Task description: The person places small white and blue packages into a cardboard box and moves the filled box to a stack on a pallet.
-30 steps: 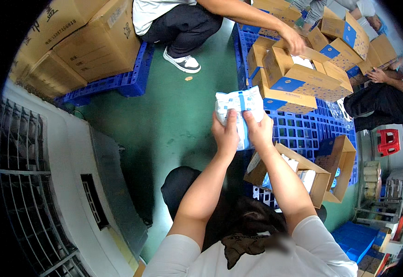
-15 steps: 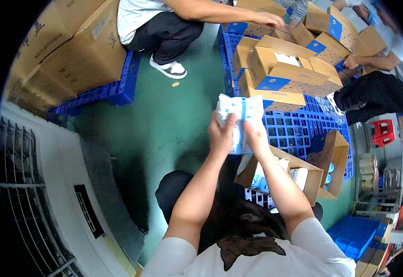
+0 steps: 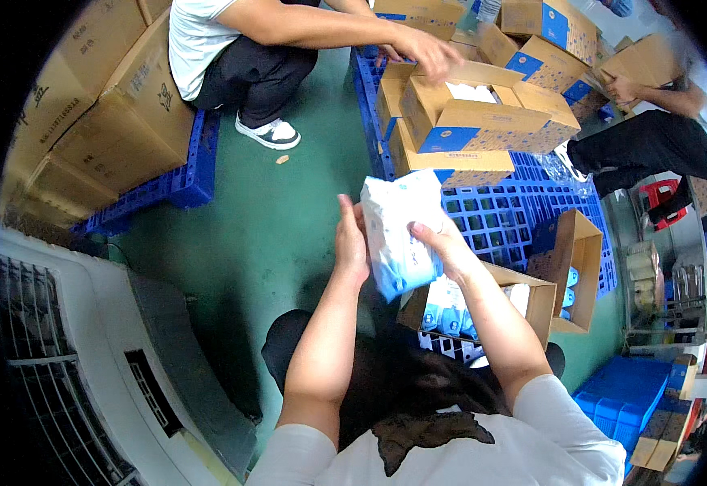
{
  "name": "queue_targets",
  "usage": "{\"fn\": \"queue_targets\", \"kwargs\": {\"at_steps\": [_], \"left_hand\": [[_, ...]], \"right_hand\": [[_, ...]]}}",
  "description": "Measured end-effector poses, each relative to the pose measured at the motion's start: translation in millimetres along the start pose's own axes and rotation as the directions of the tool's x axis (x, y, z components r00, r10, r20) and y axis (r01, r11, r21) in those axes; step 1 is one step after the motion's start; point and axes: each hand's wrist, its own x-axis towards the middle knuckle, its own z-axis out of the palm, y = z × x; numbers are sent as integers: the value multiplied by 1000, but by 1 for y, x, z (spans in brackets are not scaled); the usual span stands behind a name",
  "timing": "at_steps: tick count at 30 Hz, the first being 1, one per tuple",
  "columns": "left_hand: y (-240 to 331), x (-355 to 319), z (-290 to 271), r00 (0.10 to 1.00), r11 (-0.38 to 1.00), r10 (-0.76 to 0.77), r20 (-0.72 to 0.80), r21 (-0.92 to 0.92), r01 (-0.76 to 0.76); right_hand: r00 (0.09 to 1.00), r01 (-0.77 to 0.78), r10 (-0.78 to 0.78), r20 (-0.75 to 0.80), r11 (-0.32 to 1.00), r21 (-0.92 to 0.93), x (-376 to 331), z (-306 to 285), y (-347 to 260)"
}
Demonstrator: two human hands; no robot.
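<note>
Right hand grips a white packet, thumb on its face, left hand spread at its edge, thumb up.

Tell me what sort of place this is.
Probably a warehouse or packing area: blue plastic pallets on a green floor, open cartons with packs inside, and large stacked cardboard boxes at the left.

Red stool, blue crate, stacked brown cartons

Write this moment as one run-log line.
left hand: at left edge of white-blue packet; right hand: holding packet, thumb on face; nearby: open carton
</note>
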Motion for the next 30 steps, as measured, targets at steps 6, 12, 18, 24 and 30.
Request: {"fn": "queue_targets", "kwargs": {"at_steps": [6,12,18,24,30], "left_hand": [[-45,-2,0,802,709,593,-78,523,-473],[-34,-3,12,859,826,498,-120,368,-427],[-49,5,17,831,766,535,152,326,-553],[-73,8,10,812,513,248,528,640,-573],[-101,-2,2,939,131,-174,296,952,-276]], "right_hand": [[893,142,-384,-236,737,-661,13,30,16],[878,135,-408,-251,714,-687,20,27,13],[910,278,-389,-145,830,-484,-3,-8,0],[978,36,-64,-201,990,-140,-116,-103,-47],[929,-356,303,-213,889,-287,-183,-173,-17]]}}
